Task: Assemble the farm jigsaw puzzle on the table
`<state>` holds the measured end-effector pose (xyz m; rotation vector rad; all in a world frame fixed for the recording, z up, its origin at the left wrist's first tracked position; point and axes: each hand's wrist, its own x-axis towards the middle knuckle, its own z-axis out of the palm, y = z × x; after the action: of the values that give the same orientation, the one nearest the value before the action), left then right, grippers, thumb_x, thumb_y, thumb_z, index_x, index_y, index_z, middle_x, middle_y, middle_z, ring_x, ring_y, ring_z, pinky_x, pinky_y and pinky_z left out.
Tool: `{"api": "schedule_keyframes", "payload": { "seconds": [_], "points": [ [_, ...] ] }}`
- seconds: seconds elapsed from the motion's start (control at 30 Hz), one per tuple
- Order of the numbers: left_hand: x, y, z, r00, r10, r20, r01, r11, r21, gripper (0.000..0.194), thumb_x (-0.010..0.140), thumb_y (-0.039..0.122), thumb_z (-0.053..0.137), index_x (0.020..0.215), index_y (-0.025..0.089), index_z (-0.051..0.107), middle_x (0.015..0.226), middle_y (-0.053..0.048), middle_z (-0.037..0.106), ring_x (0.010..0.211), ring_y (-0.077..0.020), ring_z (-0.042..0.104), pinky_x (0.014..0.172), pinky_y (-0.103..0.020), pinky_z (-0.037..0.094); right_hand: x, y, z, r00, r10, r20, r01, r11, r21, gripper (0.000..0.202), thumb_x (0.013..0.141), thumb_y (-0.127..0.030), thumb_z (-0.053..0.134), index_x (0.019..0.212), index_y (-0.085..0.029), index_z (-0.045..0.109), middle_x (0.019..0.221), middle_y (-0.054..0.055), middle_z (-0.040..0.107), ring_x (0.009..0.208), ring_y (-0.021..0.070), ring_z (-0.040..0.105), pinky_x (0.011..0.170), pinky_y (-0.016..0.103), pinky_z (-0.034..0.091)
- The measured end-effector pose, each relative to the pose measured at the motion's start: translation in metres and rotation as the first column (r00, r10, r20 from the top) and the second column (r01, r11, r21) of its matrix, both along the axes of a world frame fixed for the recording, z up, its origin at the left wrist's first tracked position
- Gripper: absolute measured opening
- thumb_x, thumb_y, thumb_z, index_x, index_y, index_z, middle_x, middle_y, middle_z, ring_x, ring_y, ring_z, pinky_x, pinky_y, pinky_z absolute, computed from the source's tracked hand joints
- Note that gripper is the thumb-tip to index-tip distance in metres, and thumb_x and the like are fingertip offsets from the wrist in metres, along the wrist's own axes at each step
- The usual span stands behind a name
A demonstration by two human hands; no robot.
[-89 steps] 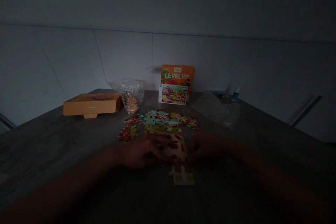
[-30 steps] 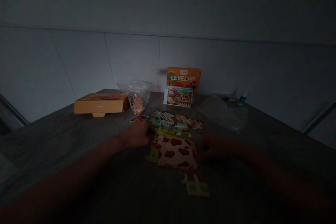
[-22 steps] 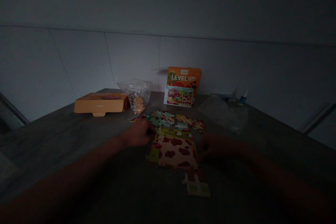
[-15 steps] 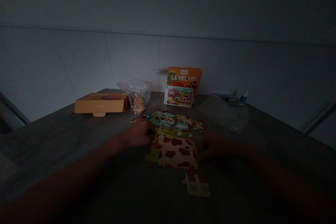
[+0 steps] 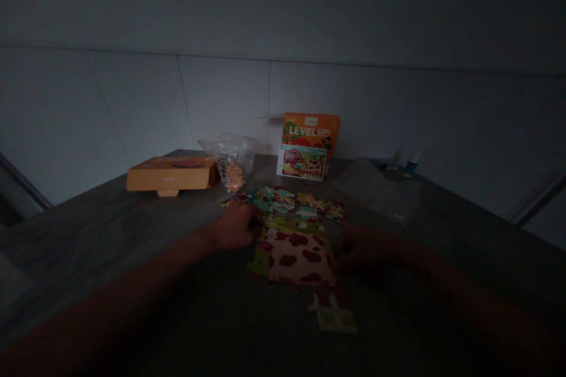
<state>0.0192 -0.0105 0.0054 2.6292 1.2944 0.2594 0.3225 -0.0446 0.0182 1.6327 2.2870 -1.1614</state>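
Orange box: lay at far left on the table (image 5: 110, 238), printed face up, flap toward the near side.
Clear bag (image 5: 227, 146): stood just right of the box, orange-toned pieces (image 5: 234, 179) inside.
Left hand (image 5: 237, 225): at the far left corner of the cow panel, fingers curled; whether the tips met, or gripped a piece, could not be told.
Loose pieces (image 5: 283, 200): heaped in a band beyond the cow panel, mixed colours, some overlapping.
Cow panel (image 5: 300, 256): joined puzzle pieces, flat on the table between the hands; pink with dark red patches, green along the far and left edges.
Picture card (image 5: 302, 162): farm scene, upright against the front of the "LEVEL UP!" box (image 5: 329, 129).
Fence section (image 5: 336, 311): at the panel's near right corner, apparently joined.
Right hand (image 5: 358, 247): beside the panel's right edge, fingers bent; contact and grip could not be told.
Clear plastic (image 5: 378, 188): crumpled, far right.
Small bottle (image 5: 412, 164): beyond the plastic.
Key relation: panel lay right and near of the left hand, left of the right hand; with the fence section, its long axis ran near to far; neither hand clearly nearer.
Obscured: fingertips in shadow; near table very dark; forearms cut off below.
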Motion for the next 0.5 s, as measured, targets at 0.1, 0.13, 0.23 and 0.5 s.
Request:
{"api": "schedule_keyframes", "payload": {
  "seconds": [0.1,0.13,0.23,0.5],
  "points": [
    [-0.006,0.005,0.001,0.996,0.079,-0.046,-0.076,0.995,0.072,0.023,0.078,0.012,0.052,0.084,0.019,0.073,0.088,-0.004,0.073,0.081,-0.0181,0.066,0.076,-0.028,0.046,0.000,0.000,0.000,1.000,0.004,-0.003,-0.004,1.000,0.008,0.036,0.070,-0.047,0.072,0.060,-0.015,0.058,0.054,-0.003,0.055,0.045,0.0071,0.046,0.042,0.018,0.031],
    [-0.010,0.008,0.002,0.988,0.146,-0.047,-0.139,0.982,0.126,0.026,0.079,0.012,0.051,0.090,0.020,0.074,0.094,-0.005,0.074,0.086,-0.0198,0.066,0.079,-0.030,0.047,0.000,0.000,-0.001,1.000,0.003,-0.003,-0.003,1.000,0.003,0.037,0.071,-0.048,0.071,0.060,-0.015,0.058,0.054,-0.003,0.055,0.045,0.0073,0.046,0.043,0.018,0.031],
    [-0.029,0.019,0.007,0.920,0.392,-0.006,-0.376,0.889,0.261,0.036,0.085,0.016,0.046,0.112,0.019,0.069,0.113,-0.014,0.069,0.101,-0.0283,0.065,0.087,-0.040,0.047,0.001,0.000,-0.002,1.000,0.001,0.007,-0.001,1.000,-0.004,0.040,0.071,-0.052,0.069,0.060,-0.016,0.059,0.052,-0.002,0.055,0.044,0.0084,0.047,0.042,0.019,0.032],
    [-0.060,0.027,0.010,0.843,0.518,-0.145,-0.505,0.855,0.122,0.054,0.083,0.065,0.051,0.088,0.015,0.069,0.082,-0.018,0.070,0.082,-0.0336,0.068,0.071,-0.041,0.050,0.001,0.001,-0.005,0.999,0.032,-0.002,-0.032,0.999,0.043,0.041,0.070,-0.052,0.070,0.057,-0.016,0.057,0.053,-0.001,0.055,0.047,0.0079,0.044,0.044,0.019,0.030]
  ]
}}
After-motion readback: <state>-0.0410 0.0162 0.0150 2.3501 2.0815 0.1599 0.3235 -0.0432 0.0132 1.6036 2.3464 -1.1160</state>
